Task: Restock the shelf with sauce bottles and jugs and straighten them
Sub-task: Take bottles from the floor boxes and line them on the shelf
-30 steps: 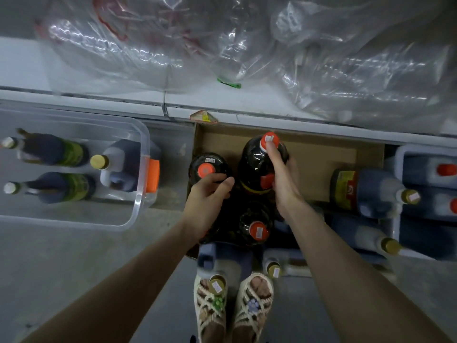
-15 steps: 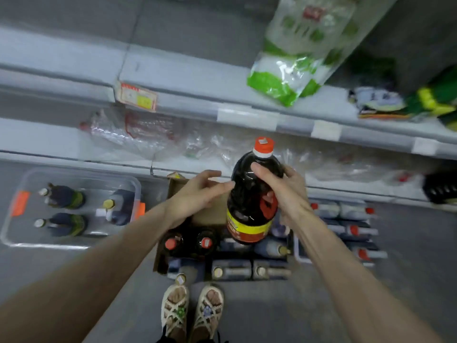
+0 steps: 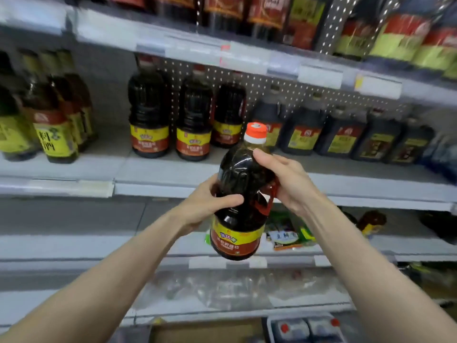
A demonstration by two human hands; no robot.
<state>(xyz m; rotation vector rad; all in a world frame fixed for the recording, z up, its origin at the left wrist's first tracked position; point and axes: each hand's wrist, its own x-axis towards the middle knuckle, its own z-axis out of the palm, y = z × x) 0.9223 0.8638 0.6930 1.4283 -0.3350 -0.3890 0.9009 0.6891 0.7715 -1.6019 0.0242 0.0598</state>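
Sauce jug (image 3: 237,211) is now up from the floor box, mid-frame, in the air in front of the middle shelf (image 3: 160,169). Left hand (image 3: 207,204) wraps its belly; right hand (image 3: 289,179) grips its shoulder and red handle. Matching jugs (image 3: 193,120) stand upper centre, so shelving beside them is likely next.

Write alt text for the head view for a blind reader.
Two hands hold a dark sauce bottle with an orange cap before a store shelf, left hand on its body, right hand by its red handle. Three matching bottles stand there.
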